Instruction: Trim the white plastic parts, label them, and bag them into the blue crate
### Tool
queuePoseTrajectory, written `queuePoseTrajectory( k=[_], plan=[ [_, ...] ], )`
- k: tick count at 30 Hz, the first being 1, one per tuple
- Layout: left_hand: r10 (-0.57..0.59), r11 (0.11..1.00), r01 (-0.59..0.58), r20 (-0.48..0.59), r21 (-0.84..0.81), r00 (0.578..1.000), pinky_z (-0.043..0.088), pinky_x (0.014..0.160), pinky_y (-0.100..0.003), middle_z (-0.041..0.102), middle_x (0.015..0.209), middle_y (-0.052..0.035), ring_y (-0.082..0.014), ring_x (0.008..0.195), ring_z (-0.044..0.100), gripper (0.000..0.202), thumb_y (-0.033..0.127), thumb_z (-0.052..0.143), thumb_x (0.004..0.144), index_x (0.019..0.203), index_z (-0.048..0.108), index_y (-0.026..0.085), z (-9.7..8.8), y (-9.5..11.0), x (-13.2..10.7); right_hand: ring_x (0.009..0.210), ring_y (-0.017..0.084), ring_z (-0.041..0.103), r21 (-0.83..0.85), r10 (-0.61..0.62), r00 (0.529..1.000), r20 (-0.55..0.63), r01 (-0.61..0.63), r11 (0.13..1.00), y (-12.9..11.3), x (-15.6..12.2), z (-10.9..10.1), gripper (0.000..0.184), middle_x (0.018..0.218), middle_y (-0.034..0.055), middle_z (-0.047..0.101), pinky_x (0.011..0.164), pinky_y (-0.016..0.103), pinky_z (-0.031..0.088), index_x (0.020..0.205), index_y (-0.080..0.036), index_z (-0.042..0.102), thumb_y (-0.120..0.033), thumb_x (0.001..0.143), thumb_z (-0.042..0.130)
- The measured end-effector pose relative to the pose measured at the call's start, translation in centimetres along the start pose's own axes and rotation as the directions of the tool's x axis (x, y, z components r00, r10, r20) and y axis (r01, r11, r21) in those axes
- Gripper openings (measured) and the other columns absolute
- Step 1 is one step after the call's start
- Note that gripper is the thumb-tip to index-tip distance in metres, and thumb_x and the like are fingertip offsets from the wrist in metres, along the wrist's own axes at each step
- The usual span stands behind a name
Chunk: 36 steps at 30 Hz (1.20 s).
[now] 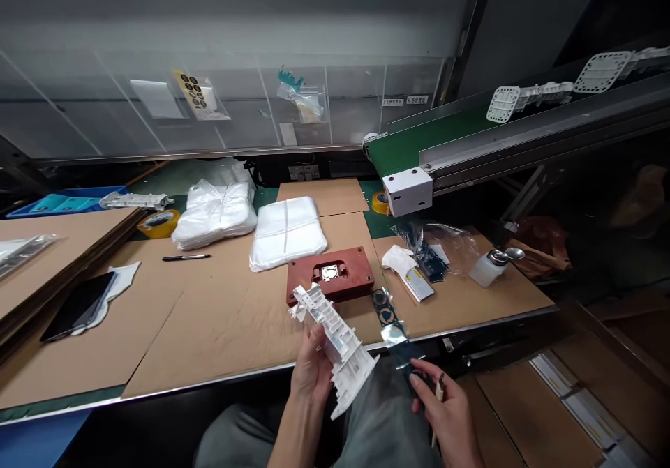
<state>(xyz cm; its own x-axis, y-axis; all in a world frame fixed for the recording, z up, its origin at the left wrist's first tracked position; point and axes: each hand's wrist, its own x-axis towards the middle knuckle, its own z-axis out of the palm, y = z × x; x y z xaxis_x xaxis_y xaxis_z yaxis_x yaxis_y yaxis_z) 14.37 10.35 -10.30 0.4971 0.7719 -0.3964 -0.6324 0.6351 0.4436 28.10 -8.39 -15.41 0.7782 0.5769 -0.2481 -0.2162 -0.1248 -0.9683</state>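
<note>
My left hand (313, 363) is closed around a white ribbed plastic part (338, 339), which is tilted over the table's front edge with its wide end toward me. In my right hand (442, 405), thumb and fingers pinch the near end of a dark glossy film strip (395, 335) with round shapes at its far end. A thin pale stick-like tool (438, 388) is also in that hand; its kind is unclear. Just beyond the white part sits a red block fixture (331, 274) with a small metallic plate (329, 273) in its recess.
Two stacks of white plastic bags (287, 231) (217, 210), a pen (185, 257) and yellow tape (158, 224) lie left. A dark tablet-like slab (78, 306) is farther left. Right are a pump bottle (489, 267) and a conveyor (408, 144) carrying similar white parts (544, 93).
</note>
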Motion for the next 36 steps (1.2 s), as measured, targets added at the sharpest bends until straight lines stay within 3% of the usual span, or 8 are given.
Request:
queuePoseTrajectory(
  k=[7,13,15,17,20,25,30,36],
  plan=[
    [0.056,0.995,-0.058,0.017,0.080,0.998,0.056,0.094,-0.029,0.074,0.121,-0.0052,-0.0171,0.102,0.072,0.055,0.022,0.067,0.089,0.141,0.050,0.025,2.6,1.7,-0.3,0.046,0.020,0.055,-0.072,-0.034,0.998,0.049,0.037,0.997,0.6,-1.4,0.8,0.050,0.047,-0.0010,0.057,0.048,0.030,0.047,0.107,-0.020,0.077,-0.059,0.077,0.072],
    [0.072,0.973,-0.080,0.046,0.215,0.996,0.056,0.091,-0.032,0.072,0.126,-0.0074,-0.0229,0.106,0.070,0.070,0.028,0.079,0.078,0.140,0.049,0.026,3.0,1.3,-1.5,0.054,0.023,0.063,-0.132,-0.093,0.961,0.259,0.130,0.983,-0.1,0.2,2.3,0.054,0.055,0.0022,0.067,0.059,0.034,0.055,0.119,-0.018,0.074,-0.059,0.084,0.066],
    [0.052,0.960,-0.065,0.055,0.271,0.997,0.056,0.090,-0.033,0.071,0.127,-0.0115,-0.0274,0.109,0.069,0.074,0.026,0.084,0.071,0.137,0.052,0.022,2.5,1.1,-2.5,0.059,0.024,0.067,-0.151,-0.114,0.953,0.280,0.161,0.975,0.0,0.6,2.1,0.050,0.065,0.0055,0.073,0.066,0.036,0.058,0.118,-0.018,0.075,-0.056,0.085,0.067],
    [0.030,0.949,-0.045,0.051,0.313,0.998,0.057,0.085,-0.033,0.071,0.125,-0.0143,-0.0295,0.105,0.070,0.070,0.025,0.087,0.067,0.130,0.058,0.018,1.6,1.1,-3.6,0.078,0.027,0.072,-0.180,-0.151,0.950,0.275,0.205,0.962,0.4,0.9,1.4,0.045,0.092,0.0110,0.078,0.077,0.038,0.059,0.117,-0.020,0.075,-0.051,0.086,0.066],
    [0.003,0.940,0.000,-0.008,0.342,1.000,0.056,0.067,-0.029,0.075,0.109,-0.0125,-0.0239,0.082,0.072,0.059,0.031,0.087,0.067,0.119,0.063,0.016,-0.4,0.8,-5.6,0.098,0.027,0.071,-0.228,-0.211,0.938,0.275,0.277,0.933,0.7,1.7,0.0,0.041,0.119,0.0137,0.073,0.087,0.039,0.058,0.118,-0.020,0.075,-0.045,0.087,0.067],
    [-0.044,0.942,0.089,-0.145,0.322,0.988,0.051,0.055,-0.027,0.070,0.074,-0.0006,-0.0138,0.054,0.060,0.057,0.037,0.089,0.063,0.111,0.066,0.017,-4.2,-0.5,-9.4,0.094,0.023,0.070,-0.285,-0.298,0.862,0.410,0.432,0.856,-0.2,4.2,-1.3,0.035,0.107,0.0089,0.075,0.085,0.034,0.057,0.121,-0.025,0.073,-0.035,0.088,0.065],
    [-0.103,0.953,0.174,-0.274,0.250,0.956,0.053,0.061,-0.029,0.073,0.090,-0.0037,-0.0170,0.066,0.065,0.070,0.037,0.093,0.056,0.117,0.062,0.020,-6.4,-1.1,-13.2,0.091,0.020,0.070,-0.300,-0.365,0.772,0.521,0.566,0.768,-1.5,5.0,-1.3,0.029,0.102,0.0060,0.074,0.083,0.030,0.056,0.117,-0.030,0.075,-0.027,0.091,0.062],
    [-0.105,0.966,0.173,-0.324,0.190,0.940,0.053,0.070,-0.032,0.072,0.089,-0.0040,-0.0222,0.075,0.068,0.073,0.034,0.094,0.054,0.117,0.059,0.021,-7.4,-0.9,-15.6,0.090,0.020,0.068,-0.342,-0.421,0.759,0.497,0.617,0.708,-1.2,4.0,-1.2,0.024,0.098,0.0063,0.071,0.078,0.031,0.053,0.110,-0.028,0.077,-0.024,0.093,0.061]
  ],
)
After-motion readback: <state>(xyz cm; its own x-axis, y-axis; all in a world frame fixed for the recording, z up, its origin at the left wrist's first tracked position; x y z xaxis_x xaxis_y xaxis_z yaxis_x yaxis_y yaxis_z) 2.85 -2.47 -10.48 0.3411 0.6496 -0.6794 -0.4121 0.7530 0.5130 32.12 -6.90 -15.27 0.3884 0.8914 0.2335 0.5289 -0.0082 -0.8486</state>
